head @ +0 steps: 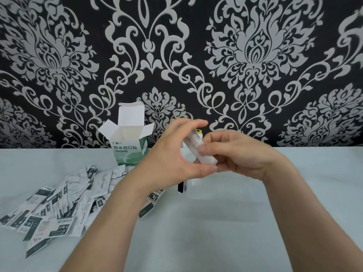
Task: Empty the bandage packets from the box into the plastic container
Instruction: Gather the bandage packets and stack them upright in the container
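1. A black wall [182, 46] with a large pale damask pattern fills the upper part of the view, and a pale, cloth-covered worktop [314, 193] runs along its foot.
2. The box [130, 143] stands upright on the worktop near the wall, left of centre. Its top flaps are spread open, the tall back flap points up, and its front is green and white with printed characters.
3. A loose heap of bandage packets [57, 203] lies on the worktop at the left, in front of the box and a little to its left. The packets are white with dark printed bands and overlap at many angles.
4. A few of them reach under the left forearm [110, 222].
5. The plastic container [224, 201] is clear and hard to make out. It sits on the worktop at the centre, below both hands and to the right of the heap.
6. The left hand [172, 154] is raised above the container, its fingers curled, thumb and forefinger forming a ring around one end of a small stack of packets [200, 152].
7. The right hand [241, 154] grips the other side of the same stack, thumb on top and fingers closed beneath.
8. The stack tilts, its upper end toward the wall.
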The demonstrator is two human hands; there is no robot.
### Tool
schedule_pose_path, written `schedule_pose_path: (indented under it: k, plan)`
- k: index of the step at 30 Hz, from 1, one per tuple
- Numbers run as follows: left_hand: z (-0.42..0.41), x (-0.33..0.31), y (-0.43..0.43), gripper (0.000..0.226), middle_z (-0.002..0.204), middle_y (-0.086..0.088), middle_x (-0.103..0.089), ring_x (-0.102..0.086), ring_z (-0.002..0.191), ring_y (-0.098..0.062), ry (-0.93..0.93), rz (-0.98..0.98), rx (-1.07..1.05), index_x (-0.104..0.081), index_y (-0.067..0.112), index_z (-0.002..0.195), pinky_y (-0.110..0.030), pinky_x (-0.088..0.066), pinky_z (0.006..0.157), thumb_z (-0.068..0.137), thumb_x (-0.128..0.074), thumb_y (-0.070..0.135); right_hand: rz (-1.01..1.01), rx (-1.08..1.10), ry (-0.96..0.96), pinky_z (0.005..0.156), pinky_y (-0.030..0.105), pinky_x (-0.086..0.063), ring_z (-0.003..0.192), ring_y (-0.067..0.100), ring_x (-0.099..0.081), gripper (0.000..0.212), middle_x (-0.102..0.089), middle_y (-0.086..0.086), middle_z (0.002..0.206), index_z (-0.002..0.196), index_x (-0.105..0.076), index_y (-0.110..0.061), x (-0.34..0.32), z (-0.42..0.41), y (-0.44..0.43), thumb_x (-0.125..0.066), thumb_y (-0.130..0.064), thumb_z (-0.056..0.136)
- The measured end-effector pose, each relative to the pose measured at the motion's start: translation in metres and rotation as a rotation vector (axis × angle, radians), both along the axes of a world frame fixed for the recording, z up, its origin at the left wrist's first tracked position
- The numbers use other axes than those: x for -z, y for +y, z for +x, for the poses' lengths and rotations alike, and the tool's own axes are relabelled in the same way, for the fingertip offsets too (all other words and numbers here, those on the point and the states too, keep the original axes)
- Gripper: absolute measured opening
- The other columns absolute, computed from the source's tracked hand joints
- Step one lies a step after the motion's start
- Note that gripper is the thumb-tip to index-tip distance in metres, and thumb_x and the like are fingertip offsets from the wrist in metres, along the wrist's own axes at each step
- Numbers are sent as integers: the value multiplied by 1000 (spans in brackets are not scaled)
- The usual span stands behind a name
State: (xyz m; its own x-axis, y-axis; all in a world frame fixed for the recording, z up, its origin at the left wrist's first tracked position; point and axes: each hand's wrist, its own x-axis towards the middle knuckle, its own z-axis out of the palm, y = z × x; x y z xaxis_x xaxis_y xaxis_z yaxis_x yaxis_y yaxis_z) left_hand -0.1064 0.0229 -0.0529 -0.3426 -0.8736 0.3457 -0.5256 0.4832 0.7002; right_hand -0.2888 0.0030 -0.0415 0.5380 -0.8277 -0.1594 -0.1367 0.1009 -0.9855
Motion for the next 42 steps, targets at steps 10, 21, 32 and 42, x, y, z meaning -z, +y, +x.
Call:
schedule_pose_path:
  k: [10,21,32,42]
  plan:
    - [14,37,-15,22,122,15,-60,-58,107,4,-130,337,-98,-64,40,111,-24,-46,97,91,-62,30,-293,-56,1273,63,26,-44,71,19,-59,25,-58,-5,66,70,-51,-17,23,17,4,-70,-33,73]
    - [17,35,-12,29,87,18,-71,-65,86,7,-83,373,-164,-66,36,116,-13,-45,81,87,-68,32,-127,21,982,71,31,-57,57,22,-65,20,-60,4,61,72,-53,-10,50,40,-15,-69,-18,81]
    - [18,36,-11,29,89,20,-70,-67,87,5,-59,378,-162,-67,35,115,-20,-47,85,86,-69,32,-306,148,1109,64,28,-57,72,21,-71,16,-65,2,63,71,-49,-15,49,47,-14,-57,-6,81]
    - [50,17,2,21,99,23,-67,-65,78,0,-39,167,-365,-69,36,109,-21,-51,70,91,-62,29,-452,296,1071,76,39,-57,65,20,-70,30,-71,2,66,82,-60,-11,4,40,-1,-44,-32,96]
